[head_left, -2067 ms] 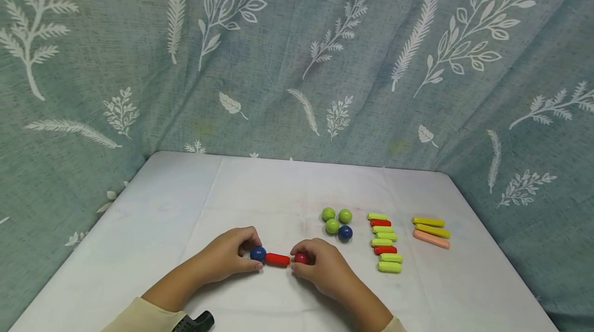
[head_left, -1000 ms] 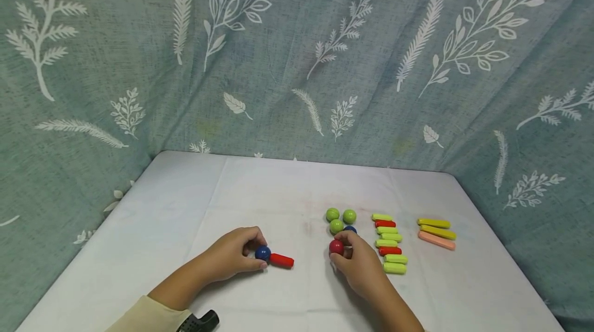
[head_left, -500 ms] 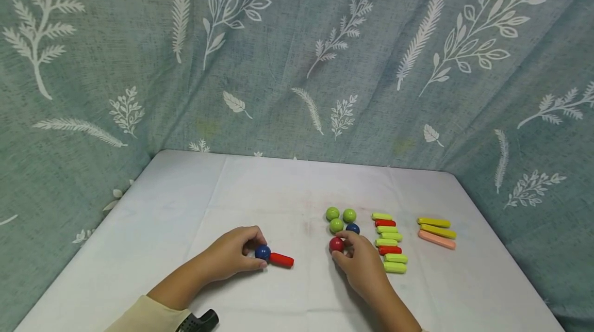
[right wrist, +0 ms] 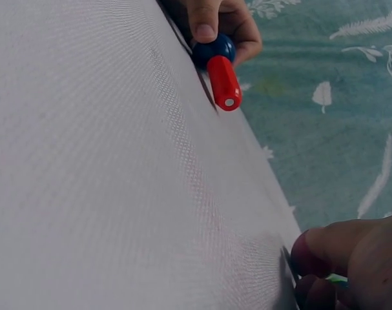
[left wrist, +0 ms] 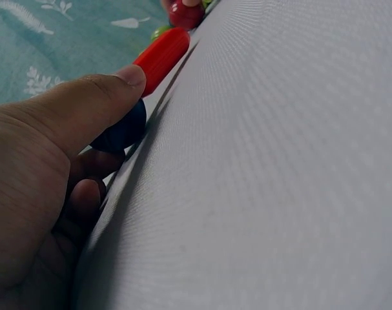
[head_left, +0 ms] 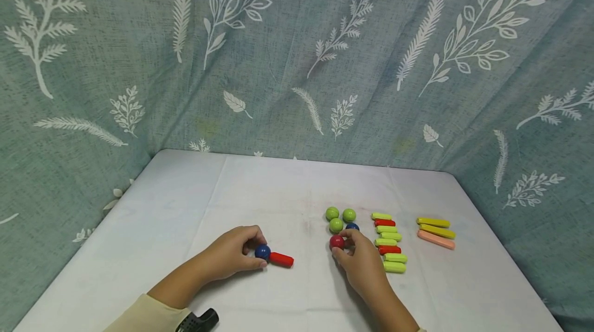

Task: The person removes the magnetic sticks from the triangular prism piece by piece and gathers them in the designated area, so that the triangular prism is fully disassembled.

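In the head view my left hand (head_left: 232, 253) holds a dark blue ball (head_left: 262, 252) between thumb and fingers, low on the white table. A short red rod (head_left: 281, 260) sticks out from that ball to the right, end touching it. The rod's free end shows a small metal dot in the right wrist view. My right hand (head_left: 364, 265) pinches a red ball (head_left: 337, 242), apart from the red rod. Just beyond that hand lie a second blue ball (head_left: 352, 227), partly hidden by the fingers, and three green balls (head_left: 336, 225).
A column of short yellow-green and red rods (head_left: 390, 250) lies right of my right hand. Farther right are two longer yellow rods (head_left: 437, 230) and an orange one (head_left: 436, 239). A leaf-patterned curtain (head_left: 297, 64) borders the white table (head_left: 260, 182) at the back and sides.
My right hand has carried the red ball rightward from beside the red rod's free end to near the green balls, then slightly farther away. The left hand keeps its hold on the blue ball.
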Tool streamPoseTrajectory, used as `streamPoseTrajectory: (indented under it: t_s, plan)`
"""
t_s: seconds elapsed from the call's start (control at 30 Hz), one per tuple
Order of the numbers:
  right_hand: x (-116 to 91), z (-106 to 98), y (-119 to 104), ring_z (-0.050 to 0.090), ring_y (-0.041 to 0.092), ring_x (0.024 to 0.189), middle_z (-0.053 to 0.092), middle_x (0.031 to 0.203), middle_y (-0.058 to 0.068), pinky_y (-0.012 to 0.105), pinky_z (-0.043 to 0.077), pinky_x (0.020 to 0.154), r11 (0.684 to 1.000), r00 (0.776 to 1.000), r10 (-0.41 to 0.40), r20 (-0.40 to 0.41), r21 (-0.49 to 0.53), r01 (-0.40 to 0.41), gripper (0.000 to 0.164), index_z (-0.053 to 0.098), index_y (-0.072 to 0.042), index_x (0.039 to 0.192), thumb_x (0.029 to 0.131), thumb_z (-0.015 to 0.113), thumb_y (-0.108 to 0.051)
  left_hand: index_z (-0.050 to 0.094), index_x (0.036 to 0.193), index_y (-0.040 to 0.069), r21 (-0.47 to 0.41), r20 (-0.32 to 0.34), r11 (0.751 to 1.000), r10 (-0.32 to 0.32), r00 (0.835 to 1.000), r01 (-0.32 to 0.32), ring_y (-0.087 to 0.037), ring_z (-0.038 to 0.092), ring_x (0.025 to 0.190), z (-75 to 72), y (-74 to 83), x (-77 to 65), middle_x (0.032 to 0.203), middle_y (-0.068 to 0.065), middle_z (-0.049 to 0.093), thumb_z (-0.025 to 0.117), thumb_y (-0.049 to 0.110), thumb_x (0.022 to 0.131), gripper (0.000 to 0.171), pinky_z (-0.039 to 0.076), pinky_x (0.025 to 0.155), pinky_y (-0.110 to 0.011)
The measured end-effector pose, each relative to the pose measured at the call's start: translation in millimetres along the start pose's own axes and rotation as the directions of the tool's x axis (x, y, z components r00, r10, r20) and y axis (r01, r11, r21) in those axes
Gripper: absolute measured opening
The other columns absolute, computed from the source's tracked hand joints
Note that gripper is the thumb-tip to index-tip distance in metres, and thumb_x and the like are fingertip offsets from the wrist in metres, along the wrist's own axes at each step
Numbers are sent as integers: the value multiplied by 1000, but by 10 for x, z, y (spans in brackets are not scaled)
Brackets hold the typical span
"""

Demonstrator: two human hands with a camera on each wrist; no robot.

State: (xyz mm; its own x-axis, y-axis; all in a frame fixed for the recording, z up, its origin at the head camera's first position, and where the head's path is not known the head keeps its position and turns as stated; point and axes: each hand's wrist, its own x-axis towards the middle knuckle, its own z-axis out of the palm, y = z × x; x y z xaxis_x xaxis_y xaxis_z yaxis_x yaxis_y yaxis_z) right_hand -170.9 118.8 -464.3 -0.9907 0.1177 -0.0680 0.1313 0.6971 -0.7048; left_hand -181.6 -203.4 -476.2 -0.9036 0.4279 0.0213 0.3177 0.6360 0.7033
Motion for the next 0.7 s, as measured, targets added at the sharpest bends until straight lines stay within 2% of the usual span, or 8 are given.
streamPoseTrajectory:
  t_s: [0.43,0.6,0.7]
  plan:
    - [-16,-15,-39,56,18,88,66,108,2,30,49,72,1000,1000,3,2,-28,-3,48,67,-16,129,87,88,-24,65,100,34,-4,5,1000,23,1000,-23,-9,56,86,-16,-11,-14,97,17,64,91,45,79,35,48,75,-25]
    - [-55,-29,-62,55,18,91,65,112,3,31,48,74,999,1000,-23,-13,-48,22,47,67,-18,128,86,88,-26,65,101,34,-20,4,1000,22,1000,-22,-9,56,87,-12,-18,-24,98,16,64,91,44,79,36,48,76,-26]
    - [-91,-17,-88,55,18,89,64,111,3,29,48,72,998,998,-52,-28,-21,51,43,68,-19,125,87,87,-26,64,102,34,-23,4,1000,17,1000,-17,-9,56,87,-9,-17,-31,98,16,63,91,45,79,37,48,76,-26]
